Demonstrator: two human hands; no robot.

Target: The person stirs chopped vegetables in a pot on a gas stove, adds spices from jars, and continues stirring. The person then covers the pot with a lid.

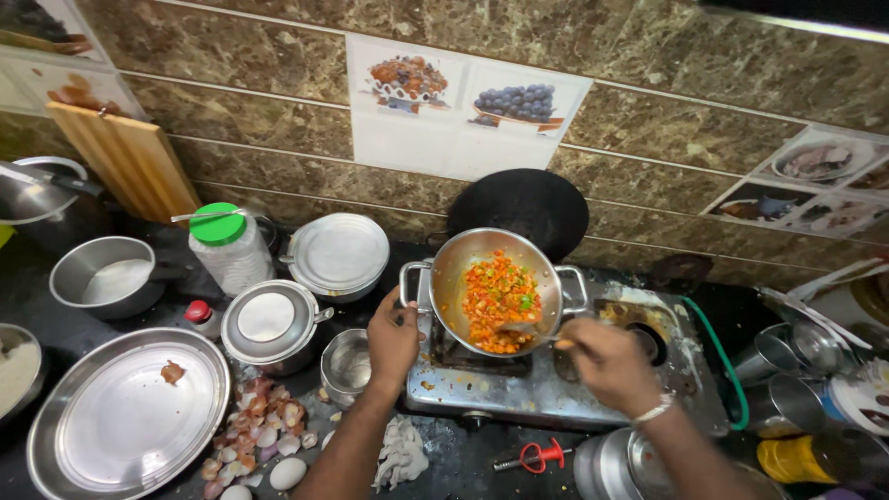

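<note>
Left hand [394, 338] clamps pan [495, 289] handle, steadying pan on stove [556, 389]. Right hand [607, 361] grips spoon [530, 329], tip in chopped vegetables [498, 296]. Hands apart, pan between them. Onion peels [264, 431] left of left forearm.

Clear plastic jar [231, 248] with green lid beside the pots, small red-capped bottle [201, 317] just below, perhaps seasoning.

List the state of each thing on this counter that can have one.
Wok: on the stove, filled with chopped vegetables.
Left hand: grip shut on the wok handle.
Right hand: grip shut on a spoon, its tip in the vegetables.
Plastic jar: green lid on.
Pot: lid on.
Big plate: nearly bare, one scrap on it.
Small cup: upright, uncovered.
</note>
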